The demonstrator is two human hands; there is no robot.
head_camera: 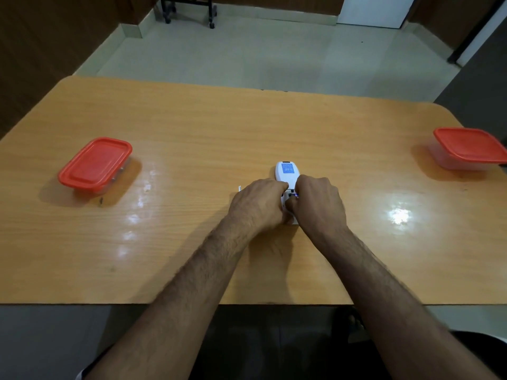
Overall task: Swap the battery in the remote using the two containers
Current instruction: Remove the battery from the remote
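while the white remote lies back-up at the middle of the wooden table, the left hand curls around its near end; the right hand pinches into the open battery bay; red-lidded containers sit closed far left and far right.

A table is spread across the view, with floor seen beyond its far edge. The remote is laid near the table's middle, lengthwise away from the person. Its near end is covered by the left hand on the left and the right hand on the right, the two set close together. One lidded container is placed well to the left of the remote, and the other container well to the right, at the table's right edge. A wheeled stand is set on the floor far behind the table.
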